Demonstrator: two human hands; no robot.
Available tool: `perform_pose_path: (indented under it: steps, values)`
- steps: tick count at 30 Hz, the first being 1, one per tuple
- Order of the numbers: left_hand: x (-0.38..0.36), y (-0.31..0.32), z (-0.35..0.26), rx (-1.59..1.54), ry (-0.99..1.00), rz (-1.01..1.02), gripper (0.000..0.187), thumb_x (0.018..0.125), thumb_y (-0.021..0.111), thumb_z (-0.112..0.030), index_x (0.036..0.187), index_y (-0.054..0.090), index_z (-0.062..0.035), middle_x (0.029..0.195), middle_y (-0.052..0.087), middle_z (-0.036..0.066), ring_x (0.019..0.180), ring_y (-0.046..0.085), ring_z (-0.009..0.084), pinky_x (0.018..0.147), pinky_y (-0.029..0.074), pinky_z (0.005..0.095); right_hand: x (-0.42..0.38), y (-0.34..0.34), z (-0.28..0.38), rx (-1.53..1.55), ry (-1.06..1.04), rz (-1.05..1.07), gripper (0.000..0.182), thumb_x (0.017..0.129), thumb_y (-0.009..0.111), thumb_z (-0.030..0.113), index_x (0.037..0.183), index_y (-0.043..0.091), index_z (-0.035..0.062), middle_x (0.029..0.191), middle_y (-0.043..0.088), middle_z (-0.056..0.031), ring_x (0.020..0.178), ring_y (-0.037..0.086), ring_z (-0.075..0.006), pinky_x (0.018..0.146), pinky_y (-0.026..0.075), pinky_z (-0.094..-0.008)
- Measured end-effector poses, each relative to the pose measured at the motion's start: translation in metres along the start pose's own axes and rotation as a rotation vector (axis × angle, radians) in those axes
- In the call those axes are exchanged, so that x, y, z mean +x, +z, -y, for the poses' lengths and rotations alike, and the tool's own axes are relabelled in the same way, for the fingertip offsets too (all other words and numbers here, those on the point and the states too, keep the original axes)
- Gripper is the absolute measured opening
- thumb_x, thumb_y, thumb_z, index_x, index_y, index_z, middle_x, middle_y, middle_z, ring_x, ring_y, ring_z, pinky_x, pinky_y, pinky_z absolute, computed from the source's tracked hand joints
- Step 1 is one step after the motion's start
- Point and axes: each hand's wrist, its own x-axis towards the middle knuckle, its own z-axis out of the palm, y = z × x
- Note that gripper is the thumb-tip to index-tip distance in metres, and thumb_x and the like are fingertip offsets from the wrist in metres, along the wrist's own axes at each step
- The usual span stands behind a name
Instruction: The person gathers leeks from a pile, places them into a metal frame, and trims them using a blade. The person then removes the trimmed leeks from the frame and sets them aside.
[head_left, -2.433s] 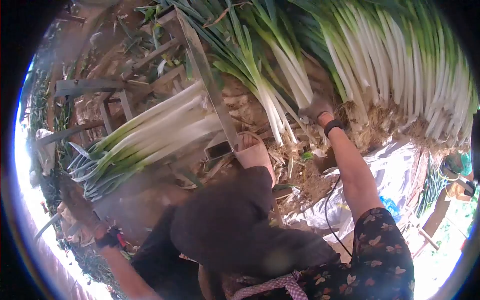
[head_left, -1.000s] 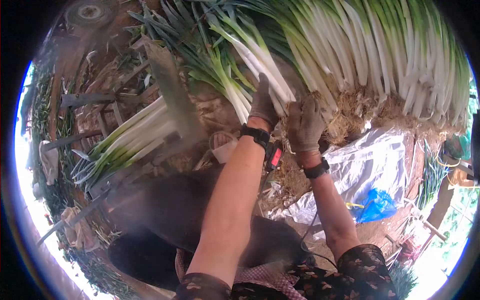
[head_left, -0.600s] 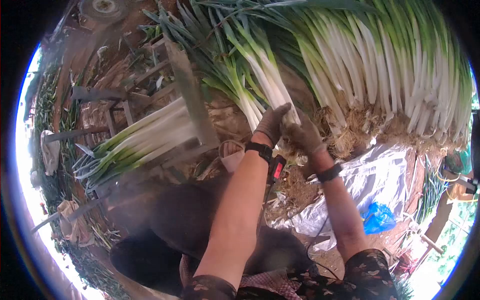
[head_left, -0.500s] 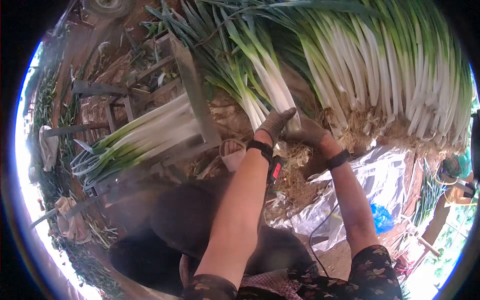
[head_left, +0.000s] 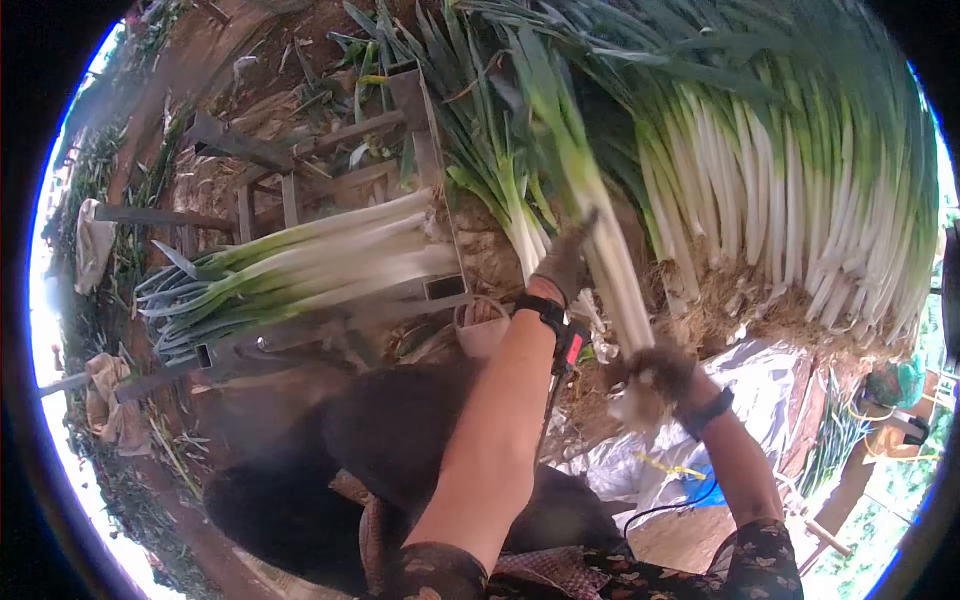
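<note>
A long green onion [head_left: 612,262] with a white shank slants between my gloved hands. My right hand [head_left: 662,374] is closed round its lower end, near the blurred roots. My left hand [head_left: 566,262], also gloved, lies against the shank's left side higher up; blur and the stalk hide how its fingers are set. Just left of that hand, a few thinner green onions [head_left: 518,215] lie with their leaves pointing away. On the right stretches a large row of green onions [head_left: 765,190], roots toward me. Black straps circle both wrists, and a black device with a red mark [head_left: 573,350] sits at the left one.
A metal frame [head_left: 440,215] stands at left, with a bundle of green onions [head_left: 320,262] lying across it. White plastic sheeting [head_left: 745,385] and a blue bag [head_left: 703,487] lie at lower right. A pinkish round container [head_left: 482,325] sits near my left forearm.
My right hand has moved down and right along the green onion to its root end. The stalk has shifted toward me, and my hands are farther apart.
</note>
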Motion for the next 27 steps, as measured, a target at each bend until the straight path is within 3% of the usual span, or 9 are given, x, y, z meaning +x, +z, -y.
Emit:
perform_pose_path:
  steps: [1,4,5,6,9,10,11,17,27]
  values:
    - [-0.022,0.035,-0.133,-0.346,-0.45,-0.22,0.069,0.08,0.075,-0.053,0.125,0.059,-0.003,0.11,0.067,0.015,0.104,0.061,0.0257,0.094,0.046,0.0397,-0.027,0.017,0.031,0.023,0.105,-0.092,0.018,0.087,0.065,0.009,0.103,0.069,0.0029,0.098,0.07,-0.0117,0.089,0.067,-0.0212,0.082,0.055,-0.0341]
    - [-0.007,0.046,-0.147,-0.248,-0.541,-0.177,0.058,0.078,0.08,-0.041,0.114,0.063,0.0012,0.103,0.068,0.011,0.094,0.063,0.0204,0.079,0.053,0.0376,-0.043,-0.008,0.023,0.159,-0.021,-0.023,0.045,0.077,0.067,0.014,0.114,0.057,-0.01,0.095,0.067,-0.019,0.076,0.068,-0.026,0.066,0.058,-0.0365]
    - [-0.018,0.057,-0.196,-0.148,-0.384,-0.241,0.061,0.078,0.08,-0.041,0.115,0.062,0.0038,0.109,0.067,0.014,0.098,0.063,0.0223,0.075,0.054,0.0389,-0.05,-0.001,0.059,0.283,0.142,-0.126,0.052,0.075,0.067,0.015,0.119,0.053,-0.0108,0.094,0.067,-0.0203,0.07,0.067,-0.0261,0.058,0.059,-0.0357]
    - [-0.019,0.063,-0.215,-0.245,-0.408,-0.255,0.061,0.077,0.081,-0.041,0.116,0.062,0.003,0.11,0.066,0.015,0.1,0.062,0.0231,0.076,0.053,0.0386,-0.045,-0.001,0.064,0.625,0.237,-0.024,0.03,0.091,0.057,0.027,0.091,0.068,-0.0014,0.086,0.068,-0.0107,0.079,0.064,-0.0204,0.075,0.053,-0.0317]
    - [-0.002,0.065,-0.166,-0.322,-0.429,-0.336,0.061,0.076,0.081,-0.039,0.119,0.062,0.0004,0.114,0.064,0.015,0.102,0.061,0.0244,0.08,0.052,0.0383,-0.069,0.021,0.105,0.167,0.31,-0.267,0.039,0.093,0.052,0.036,0.089,0.067,-0.0009,0.082,0.067,-0.0101,0.075,0.063,-0.0207,0.073,0.052,-0.0309]
    - [0.003,0.061,-0.144,-0.299,-0.454,-0.425,0.06,0.076,0.082,-0.037,0.12,0.062,-0.0014,0.115,0.063,0.014,0.103,0.06,0.0247,0.083,0.051,0.0382,-0.067,0.008,0.082,0.196,0.122,-0.047,0.039,0.094,0.052,0.036,0.091,0.066,-0.0005,0.08,0.066,-0.0103,0.074,0.063,-0.0215,0.07,0.052,-0.0313]
    - [-0.002,0.059,-0.147,-0.302,-0.447,-0.433,0.06,0.076,0.082,-0.037,0.12,0.062,-0.0014,0.115,0.063,0.014,0.103,0.06,0.0247,0.083,0.051,0.0382,-0.07,0.011,0.071,0.831,0.295,0.018,0.059,0.07,0.063,0.008,0.124,0.048,-0.0089,0.088,0.064,-0.0207,0.065,0.066,-0.0279,0.052,0.057,-0.0352]
    - [-0.04,0.054,-0.166,-0.905,-0.389,-0.388,0.048,0.08,0.076,-0.029,0.119,0.063,-0.0053,0.113,0.063,0.012,0.102,0.058,0.0262,0.091,0.047,0.0376,-0.125,0.017,0.063,0.507,0.377,0.104,0.062,0.064,0.07,0.007,0.121,0.052,-0.012,0.083,0.065,-0.0174,0.061,0.065,-0.0259,0.054,0.057,-0.0341]
    - [-0.009,0.104,-0.277,-0.548,-0.03,-0.339,0.05,0.081,0.078,-0.028,0.117,0.061,0.0028,0.118,0.061,0.011,0.106,0.059,0.0221,0.092,0.046,0.0338,-0.18,0.048,0.159,0.81,0.184,-0.035,0.076,0.054,0.068,0.004,0.126,0.048,-0.0098,0.079,0.062,-0.0214,0.058,0.062,-0.0272,0.051,0.054,-0.0363]
